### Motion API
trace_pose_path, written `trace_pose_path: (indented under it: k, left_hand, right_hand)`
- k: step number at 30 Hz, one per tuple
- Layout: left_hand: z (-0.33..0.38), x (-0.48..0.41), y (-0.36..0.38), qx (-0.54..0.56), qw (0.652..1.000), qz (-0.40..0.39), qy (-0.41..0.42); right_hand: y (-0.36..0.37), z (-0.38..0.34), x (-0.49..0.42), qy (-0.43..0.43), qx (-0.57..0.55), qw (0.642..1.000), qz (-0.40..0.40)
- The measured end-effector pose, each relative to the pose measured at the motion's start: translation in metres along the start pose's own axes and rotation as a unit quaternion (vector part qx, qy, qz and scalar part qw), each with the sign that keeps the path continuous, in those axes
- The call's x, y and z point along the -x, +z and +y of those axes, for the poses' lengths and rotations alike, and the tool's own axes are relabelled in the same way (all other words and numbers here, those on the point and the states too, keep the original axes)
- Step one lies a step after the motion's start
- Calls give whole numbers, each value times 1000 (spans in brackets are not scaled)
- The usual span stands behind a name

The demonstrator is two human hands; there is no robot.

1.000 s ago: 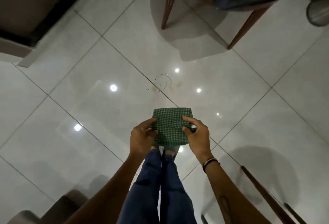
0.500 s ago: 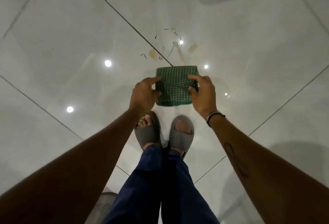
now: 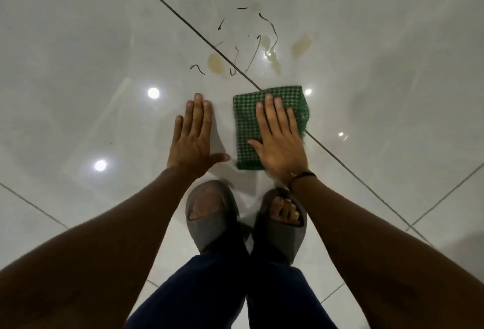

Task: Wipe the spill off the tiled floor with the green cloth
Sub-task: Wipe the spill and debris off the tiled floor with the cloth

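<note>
The folded green checked cloth (image 3: 245, 124) lies flat on the glossy white tiled floor (image 3: 78, 53). My right hand (image 3: 279, 142) presses flat on top of it, fingers spread and pointing forward. My left hand (image 3: 195, 136) rests flat on the bare tile just left of the cloth, holding nothing. The spill (image 3: 262, 48), yellowish patches with thin dark strands, sits beyond the cloth's far edge, straddling a dark grout line (image 3: 183, 19). The cloth does not touch the spill.
My two feet in grey slide sandals (image 3: 212, 218) stand just behind my hands, above dark blue trousers. Ceiling lights reflect as bright spots (image 3: 153, 93) on the tiles at left. Grout lines cross the floor diagonally.
The cloth went from being held up between both hands to lying on the floor. My left hand let go and moved onto the tile; my right hand now lies flat on the cloth. The view dropped closer.
</note>
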State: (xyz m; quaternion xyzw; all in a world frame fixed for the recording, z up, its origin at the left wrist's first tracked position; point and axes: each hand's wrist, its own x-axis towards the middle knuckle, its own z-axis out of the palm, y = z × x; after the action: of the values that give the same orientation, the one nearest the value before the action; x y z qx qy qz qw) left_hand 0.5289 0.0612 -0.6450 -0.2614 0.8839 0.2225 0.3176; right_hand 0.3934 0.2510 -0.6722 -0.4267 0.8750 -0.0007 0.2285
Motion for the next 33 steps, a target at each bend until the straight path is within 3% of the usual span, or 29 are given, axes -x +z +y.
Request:
trace_pose_path:
  k: [3, 7, 9, 13, 15, 18, 20, 22, 24, 27, 29, 31, 33]
  left_hand:
    - [-6, -4, 5, 2, 1000, 8, 6]
    - [-9, -2, 7, -14, 999, 22, 20]
    - [-9, 1, 4, -18, 999, 23, 23]
    - [-1, 1, -3, -19, 1000, 14, 13]
    - [1, 2, -5, -25, 1000, 9, 8]
    - [-1, 1, -2, -32, 999, 12, 11]
    - [-4, -2, 1, -31, 999, 15, 16]
    - [-6, -2, 5, -17, 999, 20, 24]
    - [-10, -2, 10, -10, 998, 45, 34]
    - [-19, -2, 13, -41, 993, 97, 55]
    - [-27, -6, 14, -38, 990, 127, 47]
    - [-32, -12, 15, -14, 989, 142, 31]
    - [-36, -16, 22, -5, 988, 153, 27]
  right_hand:
    - [3, 27, 26, 91, 5, 996, 7]
    - [-22, 28, -47, 282, -55, 954, 91]
    - [-29, 14, -79, 232, -32, 969, 84]
    - [-6, -2, -36, -20, 30, 999, 33]
    - [4, 17, 11, -31, 29, 999, 4]
    - [-2, 59, 32, 126, 20, 992, 7]
    - [-18, 69, -7, 265, -18, 962, 69]
    - [-35, 65, -59, 322, -47, 938, 117]
    - [-42, 51, -95, 281, -36, 951, 123]
    - [-25, 34, -81, 96, 24, 991, 94]
    - [-6, 44, -38, -19, 46, 997, 67]
    - [3, 74, 0, -18, 51, 997, 51]
    - [-4, 99, 4, 85, 35, 994, 61]
